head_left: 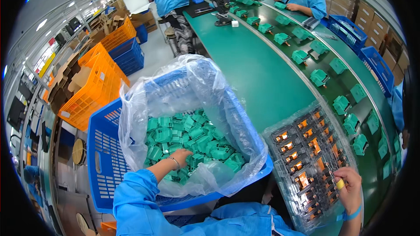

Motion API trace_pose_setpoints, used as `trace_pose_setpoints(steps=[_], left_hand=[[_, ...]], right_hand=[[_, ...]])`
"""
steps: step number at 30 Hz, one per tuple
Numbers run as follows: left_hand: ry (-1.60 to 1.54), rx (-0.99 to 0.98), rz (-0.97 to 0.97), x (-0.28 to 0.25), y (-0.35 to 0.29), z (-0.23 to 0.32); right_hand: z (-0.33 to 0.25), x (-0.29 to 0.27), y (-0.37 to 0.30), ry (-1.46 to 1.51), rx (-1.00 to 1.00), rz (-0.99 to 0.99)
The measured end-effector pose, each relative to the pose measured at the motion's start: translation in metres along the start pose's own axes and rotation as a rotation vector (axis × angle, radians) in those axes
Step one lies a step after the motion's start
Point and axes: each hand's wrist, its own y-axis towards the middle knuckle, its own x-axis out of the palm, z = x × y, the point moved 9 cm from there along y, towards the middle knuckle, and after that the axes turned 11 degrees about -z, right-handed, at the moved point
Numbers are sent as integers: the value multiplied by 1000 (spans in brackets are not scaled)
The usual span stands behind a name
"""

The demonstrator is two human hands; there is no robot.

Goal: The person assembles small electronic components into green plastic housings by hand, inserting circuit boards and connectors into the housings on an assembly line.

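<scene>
Clear plastic tray [280, 171] lies just left of the right hand [348, 188], long axis running away and leftish; fingertips bunched by its edge, can't tell if they've got anything. Left hand [180, 157] is on green housings [212, 146] in the blue crate [103, 148], grip half hidden, clamped or not unclear.

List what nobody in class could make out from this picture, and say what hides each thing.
All in the head view:
- Left hand: its fingertips are lost among the green parts; whether they grip one is unclear.
- Crate floor: covered by the green parts and the bag.
- Right hand: any part in its fingers is too small to tell.
- Person at far right: cut off by the dark rim.
</scene>
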Motion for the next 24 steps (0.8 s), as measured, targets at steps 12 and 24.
trace_pose_setpoints(steps=[12,24], left_hand=[[114,249,-253,66,8,-74],[313,146,-408,25,90,-42]], right_hand=[[7,5,-7,-22,-56,-129],[-17,85,-8,-447,-417,-298]])
